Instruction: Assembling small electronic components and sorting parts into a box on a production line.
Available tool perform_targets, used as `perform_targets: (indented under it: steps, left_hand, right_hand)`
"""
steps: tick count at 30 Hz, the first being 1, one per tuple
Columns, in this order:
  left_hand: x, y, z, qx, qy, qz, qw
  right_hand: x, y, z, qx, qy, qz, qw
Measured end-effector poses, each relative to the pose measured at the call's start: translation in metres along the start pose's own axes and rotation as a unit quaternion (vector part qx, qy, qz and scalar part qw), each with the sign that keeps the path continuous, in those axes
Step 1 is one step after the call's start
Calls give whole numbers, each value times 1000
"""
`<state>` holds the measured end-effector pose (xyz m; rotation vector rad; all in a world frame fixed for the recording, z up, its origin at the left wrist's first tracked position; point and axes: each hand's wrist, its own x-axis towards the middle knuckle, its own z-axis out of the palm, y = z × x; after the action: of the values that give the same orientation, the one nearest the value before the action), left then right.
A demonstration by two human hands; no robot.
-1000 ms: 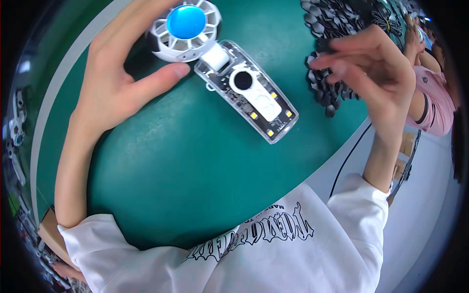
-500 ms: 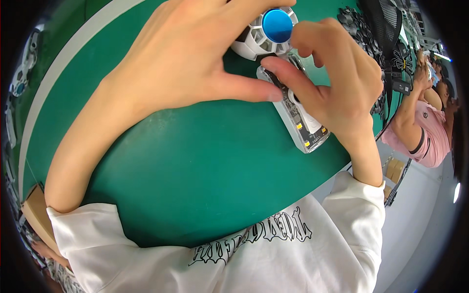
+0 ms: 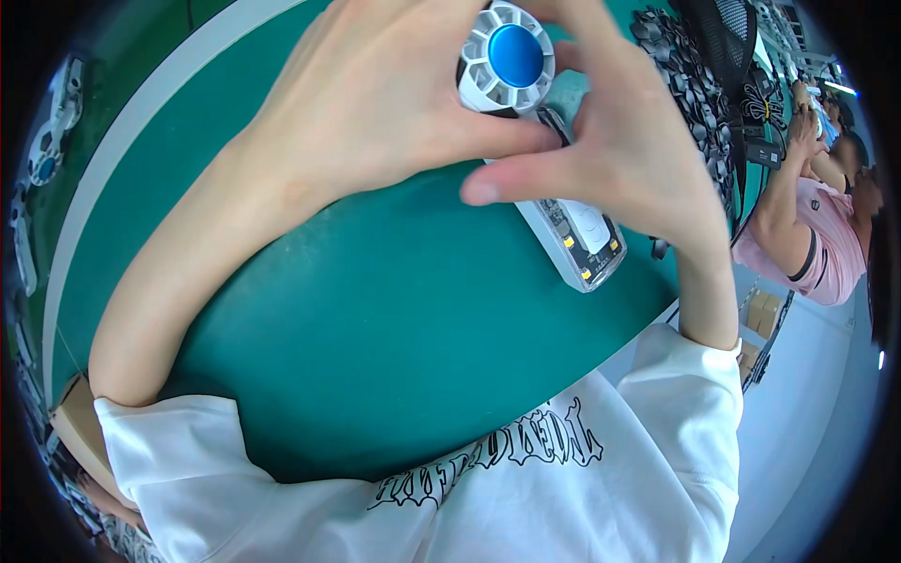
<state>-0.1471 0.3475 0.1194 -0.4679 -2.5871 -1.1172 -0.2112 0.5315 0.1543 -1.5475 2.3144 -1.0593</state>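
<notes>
Keep the clear-cased handheld device (image 3: 574, 246) supported on the desk (image 3: 375, 310) beneath both hands, steadying its spoked head (image 3: 515, 56) with the left hand (image 3: 375, 103) (closure indeterminable) before loading the right hand (image 3: 633, 155), its grip spread.

Two bare hands — one left hand (image 3: 385, 103), one right hand (image 3: 633, 145) — are showing over one green table (image 3: 375, 310). One white spoked head (image 3: 507, 98), one blue disc (image 3: 515, 56) and one clear casing (image 3: 559, 253) are showing; black pieces (image 3: 690, 84) are crowding beyond counting.
</notes>
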Motion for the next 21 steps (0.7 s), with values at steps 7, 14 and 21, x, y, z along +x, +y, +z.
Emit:
perform_targets:
  steps: [7,14,21]
  left_hand:
    - [-15,-6,-1,107,80,72,988]
    - [-8,-9,-23,127,63,41,989]
    - [-6,-47,-89,126,150,-142,970]
  right_hand:
    - [1,-16,14,-12,41,68,997]
    - [15,-15,14,-25,38,51,998]
    - [51,-41,16,-139,22,7,990]
